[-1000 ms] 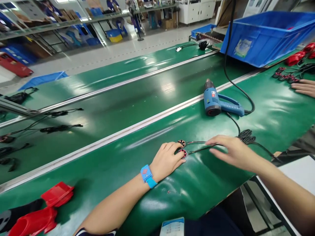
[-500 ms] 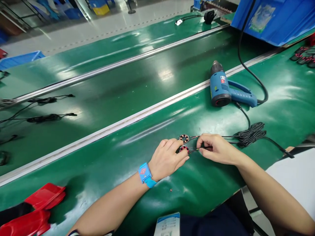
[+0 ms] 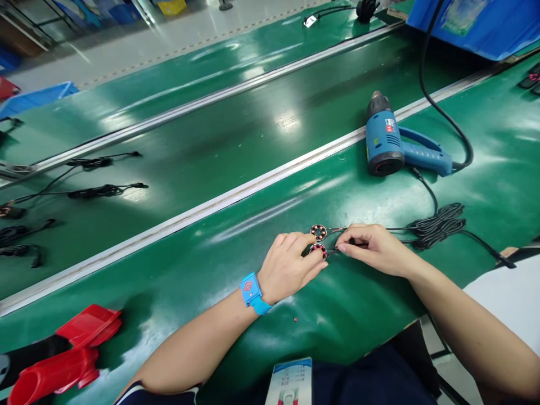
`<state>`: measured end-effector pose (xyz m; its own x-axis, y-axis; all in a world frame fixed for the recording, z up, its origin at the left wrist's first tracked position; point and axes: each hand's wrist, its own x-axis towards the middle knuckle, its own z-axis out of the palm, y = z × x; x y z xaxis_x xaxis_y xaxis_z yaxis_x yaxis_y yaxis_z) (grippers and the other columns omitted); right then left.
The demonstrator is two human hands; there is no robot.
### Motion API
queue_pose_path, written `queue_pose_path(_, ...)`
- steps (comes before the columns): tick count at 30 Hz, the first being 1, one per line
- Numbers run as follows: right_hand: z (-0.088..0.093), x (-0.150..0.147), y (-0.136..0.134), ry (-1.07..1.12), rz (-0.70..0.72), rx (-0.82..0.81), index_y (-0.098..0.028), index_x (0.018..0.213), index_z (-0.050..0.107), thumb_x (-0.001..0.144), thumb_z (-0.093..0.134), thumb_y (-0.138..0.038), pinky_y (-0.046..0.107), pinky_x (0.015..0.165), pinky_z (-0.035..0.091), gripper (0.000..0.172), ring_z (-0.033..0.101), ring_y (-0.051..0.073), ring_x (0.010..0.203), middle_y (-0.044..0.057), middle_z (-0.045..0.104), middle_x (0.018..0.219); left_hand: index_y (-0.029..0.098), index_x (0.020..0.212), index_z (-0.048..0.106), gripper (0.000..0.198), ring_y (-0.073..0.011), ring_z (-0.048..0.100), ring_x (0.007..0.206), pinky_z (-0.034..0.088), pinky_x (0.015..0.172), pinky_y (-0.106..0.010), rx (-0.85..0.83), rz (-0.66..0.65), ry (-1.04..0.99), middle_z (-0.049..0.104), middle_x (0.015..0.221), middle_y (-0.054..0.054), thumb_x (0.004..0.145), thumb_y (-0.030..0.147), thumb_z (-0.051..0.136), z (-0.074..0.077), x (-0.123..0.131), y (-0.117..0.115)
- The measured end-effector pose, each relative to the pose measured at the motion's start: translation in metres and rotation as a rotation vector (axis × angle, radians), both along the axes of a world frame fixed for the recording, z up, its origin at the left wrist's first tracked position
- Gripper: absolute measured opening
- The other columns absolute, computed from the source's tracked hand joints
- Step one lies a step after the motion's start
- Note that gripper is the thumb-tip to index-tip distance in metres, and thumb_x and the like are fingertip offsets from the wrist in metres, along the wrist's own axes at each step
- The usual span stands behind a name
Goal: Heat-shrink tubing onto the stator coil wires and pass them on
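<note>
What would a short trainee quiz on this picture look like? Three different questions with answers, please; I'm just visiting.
1. What is worn on the left wrist? A) a red glove B) a blue strap C) a silver watch

2. True or false: the blue heat gun lies on the green work surface, untouched by either hand.

3. Fill in the gap: the left hand partly covers the nearer round part, while the ____ hand pinches at the thin wires beside it.

Key: 1: B. 2: True. 3: right (right hand).

Two wired rings (image 3: 313,231) (one copper-dotted, one red-dotted) side by side
</note>
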<state>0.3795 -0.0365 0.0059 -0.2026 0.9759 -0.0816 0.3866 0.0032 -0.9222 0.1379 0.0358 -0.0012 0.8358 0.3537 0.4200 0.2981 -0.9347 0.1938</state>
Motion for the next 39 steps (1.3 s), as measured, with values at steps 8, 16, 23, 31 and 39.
queue_pose_path(8, 0.006, 0.007, -0.004, 0.084, 0.033, -0.090, -0.019, 0.105, 0.061, 0.093, 0.068, -0.039, 0.024, 0.057, 0.041, 0.025, 0.051, 0.013, 0.064, -0.001, 0.057, 0.078, 0.020, 0.090, 0.065, 0.023, -0.0212, 0.058, 0.096, 0.037, 0.077, -0.036, -0.056, -0.032, 0.036, 0.065, 0.111, -0.006, 0.096, 0.041, 0.060, -0.002, -0.002, 0.000)
queue_pose_path(16, 0.017, 0.027, 0.011, -0.325, -0.014, 0.336, -0.023, 0.114, 0.064, 0.093, 0.070, -0.032, 0.038, 0.096, 0.044, 0.024, 0.056, 0.024, 0.107, 0.003, 0.061, 0.114, 0.020, 0.097, 0.064, 0.016, -0.0188, 0.057, 0.094, 0.038, 0.079, -0.034, -0.233, 0.051, -0.021, 0.065, 0.106, -0.004, 0.097, 0.036, 0.061, 0.016, 0.014, 0.017)
queue_pose_path(23, -0.006, 0.027, 0.022, -0.567, 0.013, 0.497, -0.023, 0.093, 0.068, 0.094, 0.068, -0.016, 0.036, 0.078, 0.036, 0.007, 0.054, 0.022, 0.087, 0.001, 0.061, 0.093, 0.020, 0.092, 0.064, 0.013, -0.0182, 0.054, 0.083, 0.033, 0.074, -0.035, -0.145, 0.014, 0.138, 0.060, 0.078, 0.000, 0.096, 0.033, 0.063, 0.015, 0.032, 0.030)
queue_pose_path(31, -0.011, 0.022, 0.020, -0.515, 0.038, 0.534, -0.019, 0.102, 0.066, 0.097, 0.063, -0.015, 0.036, 0.080, 0.042, 0.007, 0.053, 0.022, 0.088, 0.004, 0.060, 0.098, 0.021, 0.088, 0.070, 0.015, -0.0183, 0.053, 0.080, 0.031, 0.071, -0.037, -0.111, 0.067, 0.110, 0.062, 0.076, 0.000, 0.097, 0.028, 0.060, 0.017, 0.033, 0.027)
queue_pose_path(39, -0.009, 0.018, 0.019, -0.298, 0.018, 0.490, -0.018, 0.094, 0.061, 0.099, 0.056, -0.017, 0.034, 0.082, 0.049, 0.007, 0.057, 0.020, 0.092, 0.005, 0.059, 0.097, 0.023, 0.082, 0.073, 0.014, -0.0173, 0.053, 0.077, 0.029, 0.069, -0.036, -0.219, 0.119, -0.001, 0.064, 0.071, 0.001, 0.093, 0.028, 0.066, 0.011, 0.040, 0.020)
